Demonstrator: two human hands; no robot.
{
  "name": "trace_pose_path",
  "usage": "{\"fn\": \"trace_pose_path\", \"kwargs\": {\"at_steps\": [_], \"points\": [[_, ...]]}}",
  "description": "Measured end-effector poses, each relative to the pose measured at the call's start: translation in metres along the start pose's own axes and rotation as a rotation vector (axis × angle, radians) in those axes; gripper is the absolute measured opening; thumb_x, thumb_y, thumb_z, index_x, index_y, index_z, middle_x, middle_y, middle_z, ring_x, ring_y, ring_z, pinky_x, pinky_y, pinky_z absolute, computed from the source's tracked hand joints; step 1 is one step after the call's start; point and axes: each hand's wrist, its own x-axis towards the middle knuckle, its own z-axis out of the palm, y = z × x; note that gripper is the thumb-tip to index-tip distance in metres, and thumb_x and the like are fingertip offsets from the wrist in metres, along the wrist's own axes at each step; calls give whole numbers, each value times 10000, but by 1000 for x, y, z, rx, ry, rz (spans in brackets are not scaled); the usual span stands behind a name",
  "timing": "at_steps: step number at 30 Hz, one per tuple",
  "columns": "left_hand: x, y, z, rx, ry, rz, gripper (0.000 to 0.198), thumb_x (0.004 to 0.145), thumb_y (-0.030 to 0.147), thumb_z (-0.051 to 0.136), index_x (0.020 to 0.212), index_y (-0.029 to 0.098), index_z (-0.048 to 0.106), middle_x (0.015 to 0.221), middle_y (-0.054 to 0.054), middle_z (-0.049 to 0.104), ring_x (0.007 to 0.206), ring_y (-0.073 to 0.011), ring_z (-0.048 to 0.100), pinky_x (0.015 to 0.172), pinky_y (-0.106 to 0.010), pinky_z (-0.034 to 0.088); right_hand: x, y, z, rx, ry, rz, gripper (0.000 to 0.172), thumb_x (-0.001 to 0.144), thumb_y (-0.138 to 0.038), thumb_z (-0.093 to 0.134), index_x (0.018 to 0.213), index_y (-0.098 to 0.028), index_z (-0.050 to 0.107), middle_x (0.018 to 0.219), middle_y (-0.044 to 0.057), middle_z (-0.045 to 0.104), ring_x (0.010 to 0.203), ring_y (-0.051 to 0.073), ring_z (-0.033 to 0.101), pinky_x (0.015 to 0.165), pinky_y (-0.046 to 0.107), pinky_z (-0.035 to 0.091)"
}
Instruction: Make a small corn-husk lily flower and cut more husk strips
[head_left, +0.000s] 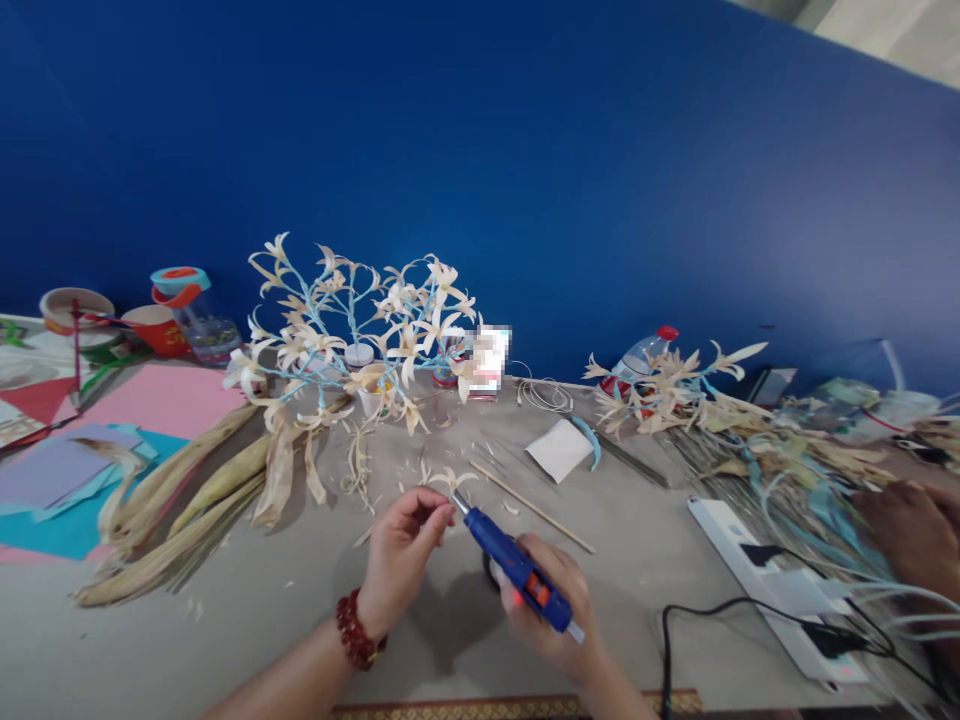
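My right hand [551, 605] is wrapped around a blue glue gun [510, 565] with a metal nozzle and a clear glue stick at its back. The nozzle points up and left, close to the fingertips of my left hand [409, 545]. That hand is closed in a pinch and wears a dark red bead bracelet on its wrist. A small cream husk flower [448, 479] with curled petals shows just above the pinch, near the nozzle; its lower part is hidden by my fingers. Beyond, finished cream flowers [405, 340] stand on pale blue stems.
Dried husks [217, 490] and coloured paper [161, 400] lie at left. A thin wooden stick [532, 507] and a white card [559, 450] are ahead. At right are a white power strip [772, 590] with black cables, more flowers [675, 385] and another person's hand [904, 530].
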Motion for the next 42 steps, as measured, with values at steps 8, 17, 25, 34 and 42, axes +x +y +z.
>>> {"fn": "trace_pose_path", "kwargs": {"at_steps": [8,17,25,34,42], "points": [[0,-2,-1,16,-3,8,154,814,305,645,768,158,643,659,-7,621,534,-93,497,509,-204,415,0,7,1,15,5,22,84,834,-257,554,905,-215,537,718,15,623,607,174,614,593,271,472],[1,-1,0,-30,-2,-28,162,801,317,657,773,159,635,665,-5,625,539,-94,493,521,-206,420,-3,4,-1,42,-5,28,104,833,-271,555,917,-212,540,728,16,629,620,176,619,601,269,481],[-1,0,-1,4,21,-24,171,780,331,678,768,165,641,647,1,625,520,-96,500,512,-208,422,-3,19,4,-12,151,184,267,822,-367,609,1017,-185,603,807,78,701,691,218,661,628,305,528],[8,-4,-6,-233,106,-103,182,750,325,726,783,168,642,679,13,622,573,-76,489,578,-179,420,7,87,-37,321,126,829,475,854,-598,427,813,-157,598,468,-40,482,397,142,500,415,250,420],[12,-1,-8,-301,169,-102,226,696,330,770,799,165,656,684,3,636,592,-86,506,580,-180,434,-5,126,-62,-549,-51,522,332,829,-312,502,1125,-163,518,1006,116,645,798,254,642,657,327,454]]}}
